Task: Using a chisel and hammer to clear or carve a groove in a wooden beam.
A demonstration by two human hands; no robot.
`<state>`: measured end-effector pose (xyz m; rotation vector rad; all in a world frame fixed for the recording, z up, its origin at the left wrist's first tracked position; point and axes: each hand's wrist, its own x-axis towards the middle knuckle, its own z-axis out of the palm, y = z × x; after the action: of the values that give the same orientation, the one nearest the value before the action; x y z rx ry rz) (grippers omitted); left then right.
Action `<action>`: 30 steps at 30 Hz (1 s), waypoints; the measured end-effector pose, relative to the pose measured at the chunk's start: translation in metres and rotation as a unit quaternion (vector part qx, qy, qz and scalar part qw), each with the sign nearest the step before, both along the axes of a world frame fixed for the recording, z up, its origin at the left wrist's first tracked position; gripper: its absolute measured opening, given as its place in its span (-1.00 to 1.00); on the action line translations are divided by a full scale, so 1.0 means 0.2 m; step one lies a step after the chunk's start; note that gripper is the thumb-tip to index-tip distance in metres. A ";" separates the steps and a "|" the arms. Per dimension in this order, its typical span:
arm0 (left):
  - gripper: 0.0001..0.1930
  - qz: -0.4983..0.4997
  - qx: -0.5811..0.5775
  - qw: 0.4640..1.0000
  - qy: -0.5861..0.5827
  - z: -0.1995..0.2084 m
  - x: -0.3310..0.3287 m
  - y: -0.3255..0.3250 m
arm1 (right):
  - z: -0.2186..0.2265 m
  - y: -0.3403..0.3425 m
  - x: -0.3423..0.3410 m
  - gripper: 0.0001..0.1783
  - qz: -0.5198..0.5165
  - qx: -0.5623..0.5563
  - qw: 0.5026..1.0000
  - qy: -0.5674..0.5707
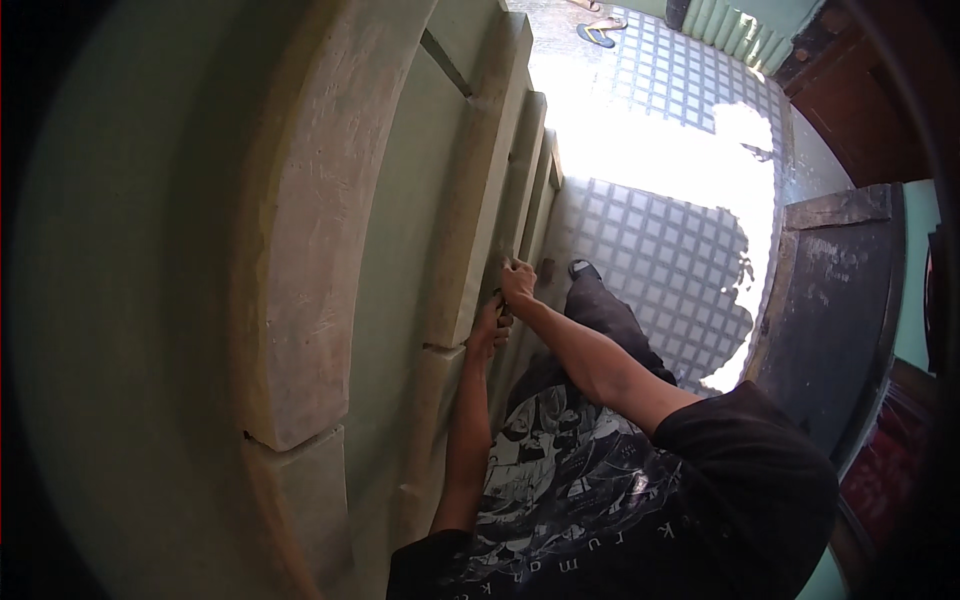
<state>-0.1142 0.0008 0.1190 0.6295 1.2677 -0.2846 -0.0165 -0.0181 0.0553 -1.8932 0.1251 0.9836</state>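
Note:
My left hand is closed around a small yellow-and-dark object, mostly hidden by the fingers. Just above and beyond it, my right hand is closed too, its fingertips close against the pale wooden boards; what it grips, if anything, is hidden. Both hands are almost touching, low beside a stepped row of beige wooden beams. A joint gap crosses one beam a little left of my left hand.
A wide beige beam with its own joint runs along the left, before a green surface. Sunlit checkered tiles lie to the right. Dark wooden furniture stands at the far right; a sandal lies at the back.

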 end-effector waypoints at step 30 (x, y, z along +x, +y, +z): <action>-0.59 -0.044 0.136 0.990 0.004 -0.01 0.00 -0.07 | 0.02 -0.02 0.00 -0.54 0.004 -0.049 0.998 0.029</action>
<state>-0.1150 -0.0139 0.1161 0.9206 1.2982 -0.1876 -0.0174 -0.0228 0.0595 -1.9558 0.2032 1.0562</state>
